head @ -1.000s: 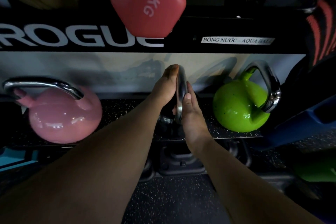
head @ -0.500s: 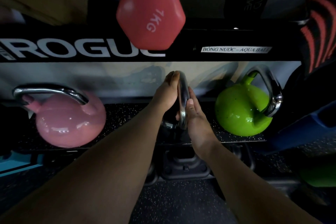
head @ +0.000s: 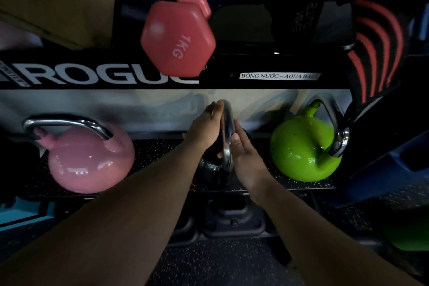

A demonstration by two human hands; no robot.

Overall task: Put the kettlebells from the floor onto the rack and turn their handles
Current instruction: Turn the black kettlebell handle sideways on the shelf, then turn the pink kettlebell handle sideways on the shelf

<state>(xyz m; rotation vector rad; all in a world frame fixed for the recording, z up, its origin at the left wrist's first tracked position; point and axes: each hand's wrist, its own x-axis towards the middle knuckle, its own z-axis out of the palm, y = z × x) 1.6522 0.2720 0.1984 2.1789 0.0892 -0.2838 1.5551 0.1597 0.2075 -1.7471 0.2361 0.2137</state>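
Note:
Three kettlebells stand on the speckled lower shelf (head: 162,146) of the black rack. The middle one is dark, and its chrome handle (head: 228,137) points edge-on toward me. My left hand (head: 204,130) presses the handle's left side, and my right hand (head: 243,158) cups its right side with the thumb on the metal. Its dark body (head: 209,167) is mostly hidden behind my hands. A pink kettlebell (head: 90,160) sits at the left with its handle lying crosswise. A green kettlebell (head: 304,151) sits at the right, handle turned to the right.
A pink 1 kg dumbbell (head: 178,39) juts out from the upper shelf above my hands. A black rack beam (head: 92,74) reads ROGUE. A blue object (head: 390,167) and striped straps (head: 376,46) crowd the right. Dark plates (head: 232,218) lie below on speckled floor (head: 220,262).
Both hands stay clamped on the middle handle, which stays edge-on. The view has tilted so the whole scene sits lower in frame.

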